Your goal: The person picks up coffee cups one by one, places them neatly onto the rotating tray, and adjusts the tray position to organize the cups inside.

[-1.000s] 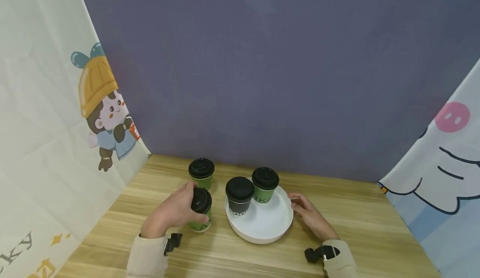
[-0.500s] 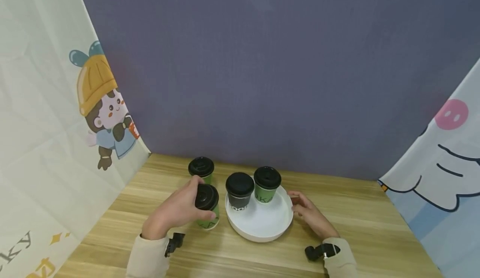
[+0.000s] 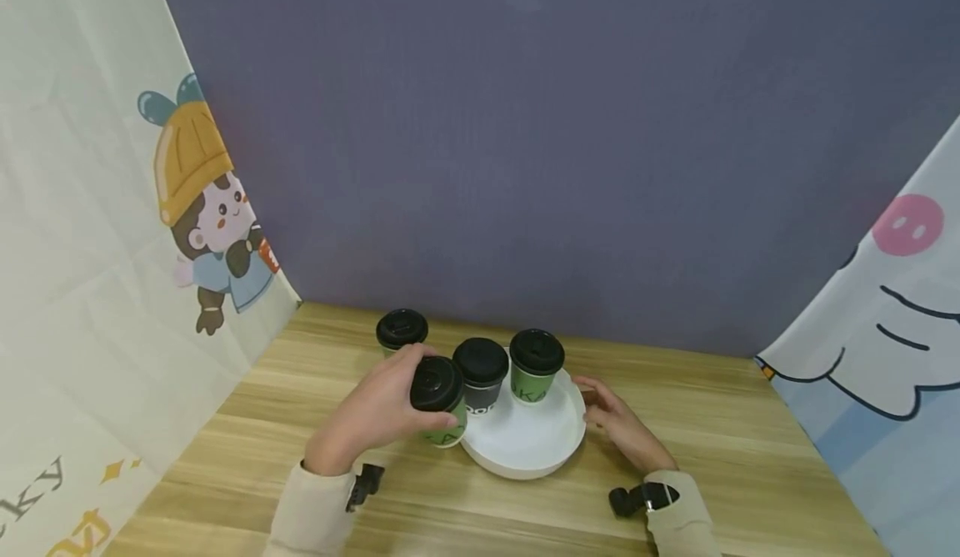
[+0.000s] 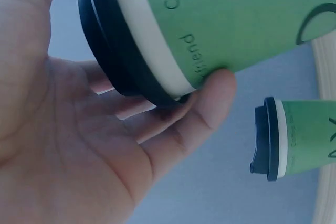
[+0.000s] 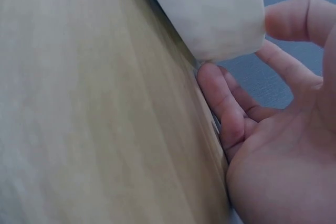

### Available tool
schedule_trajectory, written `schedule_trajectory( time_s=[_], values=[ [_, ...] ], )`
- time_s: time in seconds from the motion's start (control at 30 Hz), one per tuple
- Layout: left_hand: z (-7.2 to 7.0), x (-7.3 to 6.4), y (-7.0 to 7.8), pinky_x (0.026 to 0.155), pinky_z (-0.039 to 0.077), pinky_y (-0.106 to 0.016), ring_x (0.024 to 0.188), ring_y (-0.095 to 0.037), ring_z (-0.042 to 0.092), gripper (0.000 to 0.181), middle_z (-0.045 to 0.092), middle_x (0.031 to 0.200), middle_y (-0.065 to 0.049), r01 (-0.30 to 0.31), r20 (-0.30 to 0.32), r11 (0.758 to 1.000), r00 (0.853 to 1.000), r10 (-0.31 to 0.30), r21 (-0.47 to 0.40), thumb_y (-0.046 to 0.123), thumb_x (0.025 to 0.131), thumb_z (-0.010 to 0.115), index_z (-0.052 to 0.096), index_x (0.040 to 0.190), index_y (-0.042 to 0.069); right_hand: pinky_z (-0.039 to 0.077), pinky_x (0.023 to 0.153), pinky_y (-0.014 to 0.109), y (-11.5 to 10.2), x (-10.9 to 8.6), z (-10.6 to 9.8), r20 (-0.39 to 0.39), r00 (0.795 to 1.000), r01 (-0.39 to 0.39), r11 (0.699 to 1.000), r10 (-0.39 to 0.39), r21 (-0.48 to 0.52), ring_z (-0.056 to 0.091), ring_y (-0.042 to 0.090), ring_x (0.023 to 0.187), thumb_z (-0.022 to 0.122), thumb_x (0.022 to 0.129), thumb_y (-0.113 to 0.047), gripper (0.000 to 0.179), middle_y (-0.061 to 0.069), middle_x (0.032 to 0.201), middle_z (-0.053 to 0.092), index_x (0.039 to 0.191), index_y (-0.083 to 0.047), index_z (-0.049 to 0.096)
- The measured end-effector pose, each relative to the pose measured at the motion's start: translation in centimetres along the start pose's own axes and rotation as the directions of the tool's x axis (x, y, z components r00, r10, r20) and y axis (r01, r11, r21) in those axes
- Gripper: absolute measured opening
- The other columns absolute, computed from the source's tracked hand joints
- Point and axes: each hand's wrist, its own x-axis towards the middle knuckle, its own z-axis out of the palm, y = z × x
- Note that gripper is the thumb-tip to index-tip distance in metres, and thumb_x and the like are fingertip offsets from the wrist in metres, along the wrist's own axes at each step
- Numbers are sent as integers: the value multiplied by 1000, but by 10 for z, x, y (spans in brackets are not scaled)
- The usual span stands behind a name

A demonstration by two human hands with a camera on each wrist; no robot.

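My left hand (image 3: pixel 375 415) grips a green paper coffee cup (image 3: pixel 448 432) with a black lid, at the left rim of a round white tray (image 3: pixel 528 450). In the left wrist view the fingers curl round the cup's lid end and a fingertip presses its green side. A dark cup (image 3: pixel 482 363) and another green cup (image 3: pixel 536 353), both black-lidded, stand upright on the tray. At the tray's right side, my right hand (image 3: pixel 621 425) holds the edge; the right wrist view has the thumb at the rim and fingers at the base of the tray wall (image 5: pixel 215 14).
Behind the left hand stands another black-lidded green cup (image 3: pixel 402 328), partly hidden by that hand. A grey-blue cloth backdrop (image 3: pixel 510 140) rises at the wooden table's (image 3: pixel 720 449) far edge. Printed cloths hang on both sides.
My left hand has carried the green cup to the right, from the table beside the tray to the tray's left rim. The right hand has stayed at the tray's edge.
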Motion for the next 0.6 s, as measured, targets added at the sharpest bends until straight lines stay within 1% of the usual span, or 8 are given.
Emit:
schedule_trajectory(
  time_s=[0.17,0.3,0.37,0.43,0.5,0.6],
  values=[
    [5,3,4,100,51,-44,117,-18,61,85,62,131,3,-24,-18,1000,1000,25,2,47,66,95,56,136,19,45,100,35,-1,-1,-1,-2,1000,5,1000,-5,-31,55,24,122,61,97,-13,60,21,139,55,153,-15,42],
    [8,4,9,98,52,-43,114,-17,61,84,63,127,5,-37,-23,999,999,37,0,46,66,95,56,135,20,44,96,35,-2,0,0,-47,999,-21,998,19,-57,53,26,123,57,104,-20,47,18,142,54,149,-15,46],
    [9,4,11,99,52,-43,116,-17,61,85,62,130,4,-42,-25,999,999,41,-4,46,66,95,56,137,18,45,93,33,-2,1,1,-71,997,-39,998,35,-59,53,24,121,54,107,-26,41,16,142,54,146,-14,48],
    [10,4,14,101,51,-43,118,-18,61,88,62,132,3,-49,-28,999,998,49,-4,46,66,95,55,138,16,45,90,32,-2,2,2,-90,995,-54,997,49,-48,53,23,119,52,108,-28,38,15,143,53,143,-13,50],
    [12,5,15,103,51,-44,121,-20,61,91,61,135,2,-56,-32,998,998,55,-2,46,66,95,55,140,14,45,88,31,-1,2,2,-101,993,-58,997,54,-42,54,22,116,50,109,-28,35,15,142,54,140,-11,51],
    [16,5,17,104,51,-44,123,-21,61,93,61,137,1,-56,-33,998,998,57,7,48,66,95,54,142,14,45,89,31,0,2,2,-111,992,-59,997,54,-43,53,22,114,50,109,-25,32,15,141,53,137,-10,52]
  ],
)
